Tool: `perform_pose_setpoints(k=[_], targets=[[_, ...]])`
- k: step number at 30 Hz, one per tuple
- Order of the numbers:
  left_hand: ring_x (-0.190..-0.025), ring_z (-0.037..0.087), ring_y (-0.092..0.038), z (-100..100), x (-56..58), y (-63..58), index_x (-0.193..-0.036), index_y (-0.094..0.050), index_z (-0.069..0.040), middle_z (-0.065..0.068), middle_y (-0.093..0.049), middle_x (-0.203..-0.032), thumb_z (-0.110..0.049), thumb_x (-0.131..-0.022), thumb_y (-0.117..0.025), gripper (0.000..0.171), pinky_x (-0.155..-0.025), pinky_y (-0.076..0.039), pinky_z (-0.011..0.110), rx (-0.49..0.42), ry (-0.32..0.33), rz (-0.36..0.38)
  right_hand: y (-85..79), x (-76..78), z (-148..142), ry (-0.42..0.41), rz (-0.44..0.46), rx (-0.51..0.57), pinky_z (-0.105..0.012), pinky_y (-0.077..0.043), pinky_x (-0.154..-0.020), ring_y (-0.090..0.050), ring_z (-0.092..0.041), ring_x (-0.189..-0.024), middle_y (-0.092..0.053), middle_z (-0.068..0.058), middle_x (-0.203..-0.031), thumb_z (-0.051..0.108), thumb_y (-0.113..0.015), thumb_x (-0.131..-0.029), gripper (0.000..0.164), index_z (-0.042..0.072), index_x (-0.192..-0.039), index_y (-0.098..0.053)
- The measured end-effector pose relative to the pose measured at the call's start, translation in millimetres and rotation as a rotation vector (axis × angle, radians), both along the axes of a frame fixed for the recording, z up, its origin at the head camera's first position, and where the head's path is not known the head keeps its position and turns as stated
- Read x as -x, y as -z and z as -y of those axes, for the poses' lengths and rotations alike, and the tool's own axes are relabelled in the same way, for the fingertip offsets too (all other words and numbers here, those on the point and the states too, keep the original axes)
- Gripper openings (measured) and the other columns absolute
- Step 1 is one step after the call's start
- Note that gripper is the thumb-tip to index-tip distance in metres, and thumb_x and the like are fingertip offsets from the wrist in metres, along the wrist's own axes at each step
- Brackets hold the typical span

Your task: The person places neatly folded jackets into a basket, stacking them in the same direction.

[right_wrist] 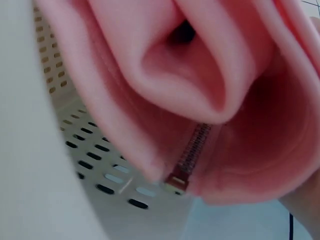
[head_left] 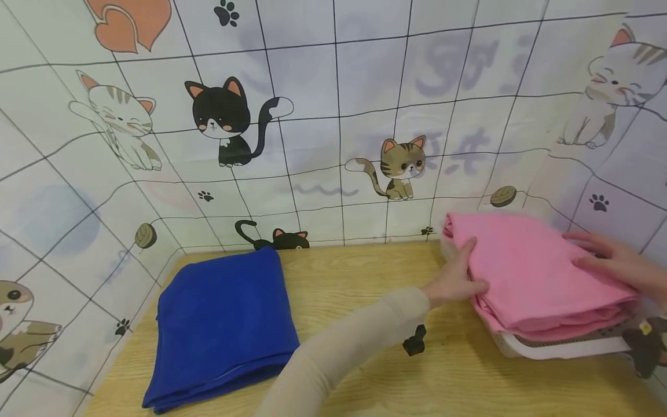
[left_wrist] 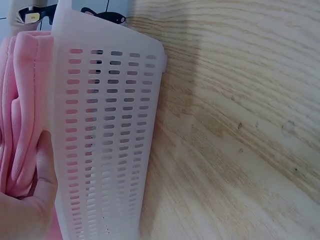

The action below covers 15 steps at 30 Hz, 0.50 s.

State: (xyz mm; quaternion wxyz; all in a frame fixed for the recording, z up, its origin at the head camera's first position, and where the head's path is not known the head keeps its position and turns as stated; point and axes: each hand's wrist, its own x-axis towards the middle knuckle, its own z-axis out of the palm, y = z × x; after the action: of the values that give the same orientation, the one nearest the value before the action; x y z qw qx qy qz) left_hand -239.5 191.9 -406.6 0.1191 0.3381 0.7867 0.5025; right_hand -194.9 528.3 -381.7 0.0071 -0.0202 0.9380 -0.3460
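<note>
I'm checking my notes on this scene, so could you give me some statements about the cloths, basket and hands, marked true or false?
1. The folded blue cloth lies on the wood-grain tabletop. True.
2. The left hand touches the folded pink cloth. True.
3. The right hand rests on the blue cloth. False: it touches the pink cloth.
4. The white plastic basket has solid walls. False: they are slotted.
5. A zipper shows at the pink cloth. True.

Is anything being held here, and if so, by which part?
The pink cloth: the left hand grips folds along its left edge. The right hand touches its right side, but whether that hand grips cannot be told.
</note>
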Motion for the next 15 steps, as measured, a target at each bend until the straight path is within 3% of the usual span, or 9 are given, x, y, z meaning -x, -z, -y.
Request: perform_pose_setpoints(k=[4,5,7,10,12,15], targets=[[-0.137,0.011,-0.030,-6.8,0.0,0.4,-0.156,-0.013,-0.014,-0.001,-0.018,-0.158,-0.016,-0.082,-0.074,0.096,-0.107,-0.025,0.020,0.040,0.017,-0.056,1.9,-1.1,-6.7,0.031,-0.008,-0.045,-0.062,-0.018,-0.099,-0.023,-0.055,-0.119,-0.018,-0.044,-0.143,0.031,-0.054,-0.099,0.072,0.010,-0.155,-0.015],[-0.137,0.011,-0.029,-8.3,0.3,0.1,-0.156,-0.013,-0.014,-0.001,-0.018,-0.158,-0.016,-0.082,-0.074,0.096,-0.107,-0.024,0.020,0.051,0.017,-0.063,2.2,-1.0,-8.5,0.031,-0.015,-0.058,-0.052,-0.024,-0.100,-0.026,-0.050,-0.117,-0.020,-0.043,-0.142,0.031,-0.055,-0.099,0.072,0.009,-0.155,-0.016],[-0.137,0.011,-0.030,-11.1,0.7,0.4,-0.156,-0.013,-0.013,-0.001,-0.019,-0.158,-0.017,-0.082,-0.074,0.096,-0.107,-0.025,0.020,0.071,0.008,-0.065,1.7,-1.3,-10.4,0.028,-0.021,-0.080,-0.033,-0.032,-0.091,-0.039,-0.032,-0.112,-0.026,-0.040,-0.141,0.032,-0.056,-0.098,0.070,0.009,-0.154,-0.021],[-0.136,0.010,-0.030,-14.8,1.7,3.8,-0.155,-0.015,-0.013,-0.001,-0.021,-0.157,-0.019,-0.082,-0.073,0.094,-0.106,-0.025,0.019,0.082,-0.013,-0.055,0.4,-1.1,-8.9,0.000,-0.025,-0.110,-0.022,-0.032,-0.075,-0.040,-0.008,-0.102,-0.031,-0.037,-0.139,0.031,-0.057,-0.098,0.066,0.004,-0.150,-0.028],[-0.135,0.009,-0.032,-17.0,1.9,7.1,-0.155,-0.016,-0.014,-0.001,-0.024,-0.156,-0.020,-0.082,-0.073,0.093,-0.105,-0.026,0.019,0.073,-0.026,-0.033,0.4,-1.1,-7.6,-0.018,-0.026,-0.115,-0.020,-0.032,-0.073,-0.036,0.004,-0.097,-0.033,-0.036,-0.138,0.030,-0.057,-0.098,0.064,0.003,-0.148,-0.030],[-0.134,0.010,-0.033,-18.9,2.0,9.9,-0.156,-0.016,-0.017,-0.001,-0.027,-0.155,-0.022,-0.082,-0.073,0.094,-0.104,-0.028,0.020,0.069,-0.047,-0.019,0.2,-0.3,-5.8,-0.026,-0.041,-0.098,-0.025,-0.031,-0.088,-0.038,-0.006,-0.106,-0.030,-0.038,-0.140,0.028,-0.057,-0.098,0.063,0.004,-0.149,-0.030]])
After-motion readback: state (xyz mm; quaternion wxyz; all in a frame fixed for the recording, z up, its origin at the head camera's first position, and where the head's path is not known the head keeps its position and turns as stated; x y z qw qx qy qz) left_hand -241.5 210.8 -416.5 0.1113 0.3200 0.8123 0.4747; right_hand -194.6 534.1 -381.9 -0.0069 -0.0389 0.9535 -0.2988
